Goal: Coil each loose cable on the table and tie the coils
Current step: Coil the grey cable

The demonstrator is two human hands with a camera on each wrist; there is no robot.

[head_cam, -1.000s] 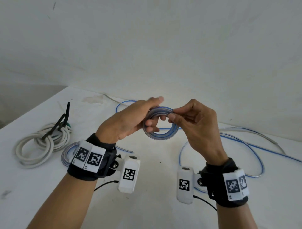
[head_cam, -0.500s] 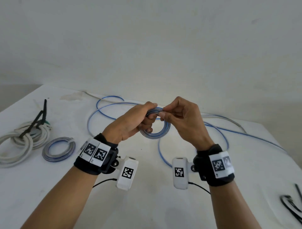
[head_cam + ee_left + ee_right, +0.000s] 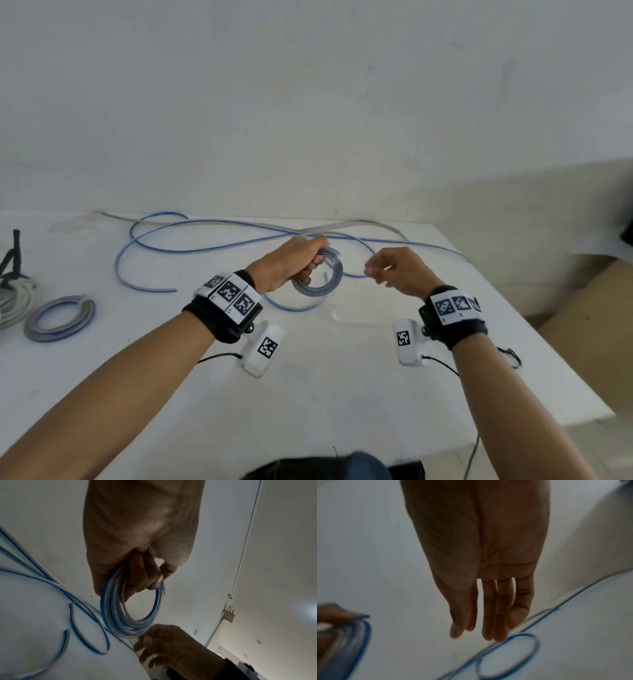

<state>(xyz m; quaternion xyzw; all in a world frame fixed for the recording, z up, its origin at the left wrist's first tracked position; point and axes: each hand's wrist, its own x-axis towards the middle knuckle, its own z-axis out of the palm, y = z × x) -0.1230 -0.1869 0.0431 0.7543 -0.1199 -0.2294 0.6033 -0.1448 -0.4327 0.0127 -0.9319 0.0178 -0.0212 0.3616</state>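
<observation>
My left hand [image 3: 286, 265] curls its fingers [image 3: 139, 573] round a small blue-and-clear coil [image 3: 318, 279], holding it above the middle of the table [image 3: 342, 394]. My right hand [image 3: 399, 269] hangs just beside it, fingers [image 3: 488, 615] straight and holding nothing. Loose blue cable [image 3: 205, 246] sprawls along the far edge; another coil [image 3: 60, 318] lies near the left edge.

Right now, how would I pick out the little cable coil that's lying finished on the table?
Start at the white table and go to its left edge, by the thick white cable bundle. Beside it lies a small flat coil, blue and grey. Unlike the similar coil in the left hand, nobody holds it.
</observation>
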